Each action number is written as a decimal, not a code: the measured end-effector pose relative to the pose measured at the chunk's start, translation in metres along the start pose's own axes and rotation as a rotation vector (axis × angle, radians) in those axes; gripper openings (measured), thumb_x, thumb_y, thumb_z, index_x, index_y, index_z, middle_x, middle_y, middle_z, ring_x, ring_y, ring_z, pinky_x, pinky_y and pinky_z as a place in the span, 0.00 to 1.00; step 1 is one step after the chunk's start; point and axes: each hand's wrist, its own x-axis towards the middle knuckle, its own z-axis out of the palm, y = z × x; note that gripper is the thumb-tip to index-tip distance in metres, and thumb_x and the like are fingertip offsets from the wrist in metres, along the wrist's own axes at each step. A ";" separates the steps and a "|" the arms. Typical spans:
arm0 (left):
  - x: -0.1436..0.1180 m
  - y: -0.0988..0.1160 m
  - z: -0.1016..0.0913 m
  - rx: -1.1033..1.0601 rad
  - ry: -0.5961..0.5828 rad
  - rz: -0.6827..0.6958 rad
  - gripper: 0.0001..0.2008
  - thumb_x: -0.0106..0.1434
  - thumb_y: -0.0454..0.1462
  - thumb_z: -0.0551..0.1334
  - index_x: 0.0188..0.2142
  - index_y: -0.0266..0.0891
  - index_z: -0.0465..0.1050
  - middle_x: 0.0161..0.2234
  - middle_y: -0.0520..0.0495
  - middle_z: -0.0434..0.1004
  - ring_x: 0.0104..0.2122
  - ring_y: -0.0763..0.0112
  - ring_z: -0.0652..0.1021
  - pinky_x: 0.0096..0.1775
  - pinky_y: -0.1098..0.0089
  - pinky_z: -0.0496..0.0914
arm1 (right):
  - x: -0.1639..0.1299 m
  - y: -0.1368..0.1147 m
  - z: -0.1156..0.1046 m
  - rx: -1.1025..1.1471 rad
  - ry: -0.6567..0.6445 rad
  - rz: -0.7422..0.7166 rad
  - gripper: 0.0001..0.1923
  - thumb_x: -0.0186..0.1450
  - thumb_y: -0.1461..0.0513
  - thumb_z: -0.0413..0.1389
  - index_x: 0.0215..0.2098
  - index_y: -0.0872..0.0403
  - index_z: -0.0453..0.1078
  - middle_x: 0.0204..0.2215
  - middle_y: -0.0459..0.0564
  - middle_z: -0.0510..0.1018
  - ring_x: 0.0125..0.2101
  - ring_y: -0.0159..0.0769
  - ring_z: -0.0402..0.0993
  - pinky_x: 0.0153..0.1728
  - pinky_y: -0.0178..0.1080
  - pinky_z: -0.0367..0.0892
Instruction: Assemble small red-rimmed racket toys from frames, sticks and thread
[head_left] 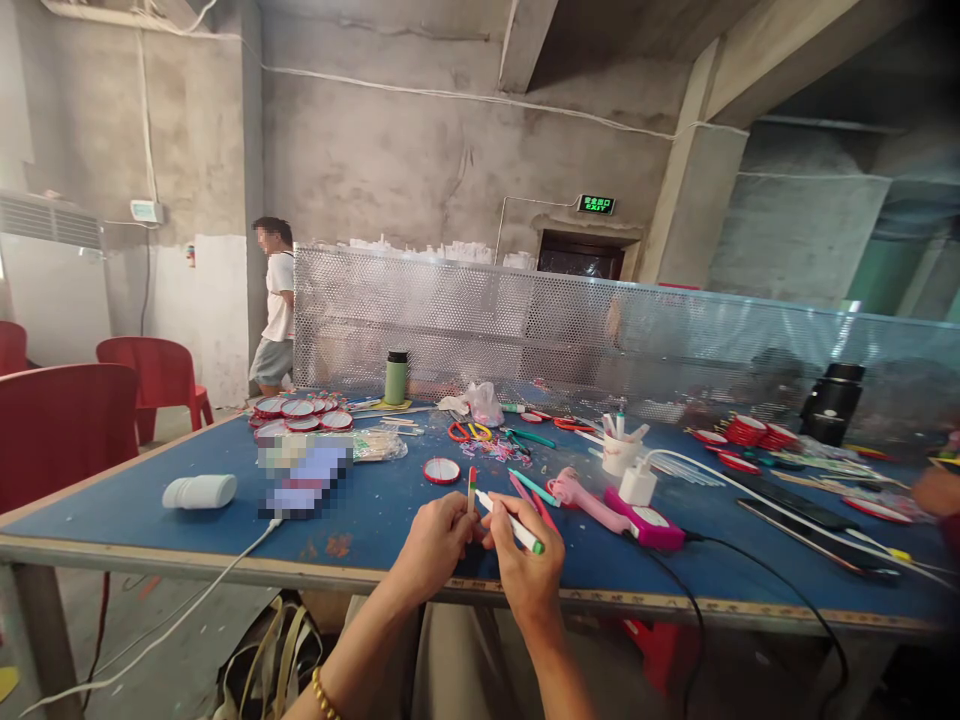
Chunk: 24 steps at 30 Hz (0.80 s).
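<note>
Near the table's front edge, my left hand (435, 542) is closed on a wooden craft stick (472, 490) held upright, its top end coloured red and green. A white marker with a green end (517, 525) is gripped in my right hand (529, 565), its tip close to the coloured part of the stick. Whether tip and stick touch, I cannot tell. Just beyond my hands lies a round, red-rimmed disc (441, 470). Right of them are a teal pen (534, 487) and a pink hot glue gun (589, 502).
A magenta power strip (651, 525) with cables lies right of my hands. Behind stand a paper cup of markers (621, 452), pliers (529, 440) and a green bottle (396, 378). To the left are a white bottle (201, 491) and stacked red-rimmed discs (300, 411). A person (276, 300) is at far left.
</note>
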 end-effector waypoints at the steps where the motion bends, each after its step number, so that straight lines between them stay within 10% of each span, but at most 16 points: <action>1: 0.000 0.000 0.000 -0.003 -0.002 -0.002 0.14 0.66 0.42 0.53 0.27 0.39 0.68 0.24 0.51 0.75 0.21 0.73 0.70 0.27 0.74 0.60 | 0.000 0.000 0.000 -0.002 0.005 0.004 0.12 0.69 0.57 0.54 0.35 0.54 0.76 0.22 0.45 0.78 0.18 0.31 0.74 0.22 0.32 0.71; 24: -0.001 0.000 0.001 0.019 0.008 0.007 0.14 0.66 0.41 0.52 0.25 0.40 0.64 0.21 0.54 0.70 0.21 0.74 0.69 0.27 0.74 0.58 | -0.001 -0.003 -0.001 0.054 -0.045 0.003 0.11 0.69 0.58 0.54 0.35 0.54 0.76 0.22 0.45 0.77 0.19 0.31 0.72 0.23 0.33 0.71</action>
